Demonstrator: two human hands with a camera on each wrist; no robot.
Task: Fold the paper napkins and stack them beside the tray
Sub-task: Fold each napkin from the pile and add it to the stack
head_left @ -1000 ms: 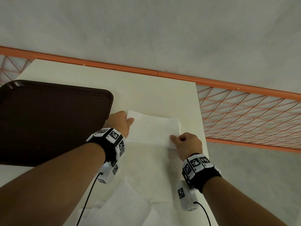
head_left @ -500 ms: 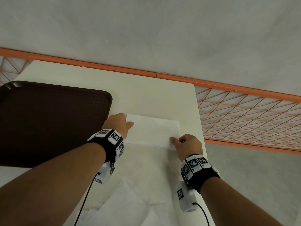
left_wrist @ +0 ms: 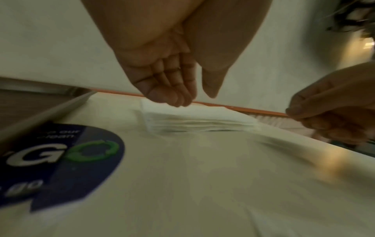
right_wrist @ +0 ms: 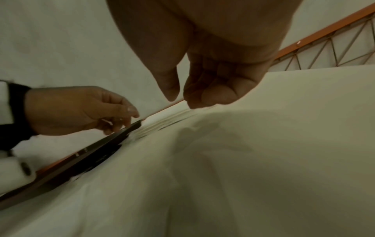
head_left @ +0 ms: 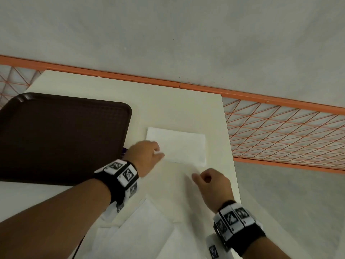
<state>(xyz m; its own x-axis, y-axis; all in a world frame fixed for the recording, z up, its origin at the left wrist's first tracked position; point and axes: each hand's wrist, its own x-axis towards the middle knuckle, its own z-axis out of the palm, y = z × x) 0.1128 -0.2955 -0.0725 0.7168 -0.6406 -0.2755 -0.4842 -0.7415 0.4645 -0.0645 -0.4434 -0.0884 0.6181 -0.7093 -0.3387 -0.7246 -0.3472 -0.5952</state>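
A stack of folded white napkins (head_left: 177,146) lies on the cream table (head_left: 168,105), just right of the dark brown tray (head_left: 56,137). The left wrist view shows the stack (left_wrist: 198,121) edge-on with several layers. My left hand (head_left: 158,153) hovers at the stack's near left corner. Its fingers (left_wrist: 174,86) are loosely curled and hold nothing. My right hand (head_left: 199,178) is off the stack, a little nearer me than its near right corner. Its thumb and curled fingers (right_wrist: 213,94) hold nothing. Loose unfolded napkins (head_left: 140,230) lie close to me.
A blue sticker (left_wrist: 61,160) with green and white lettering is on the table beside the tray's rim (left_wrist: 40,105). The table's right edge (head_left: 230,156) runs close to the stack. Beyond it is an orange rail with wire mesh (head_left: 280,131) over grey floor.
Both hands have come off the stack. The right hand let go of the near right corner and drew back towards me. The left hand slid back along the left edge.
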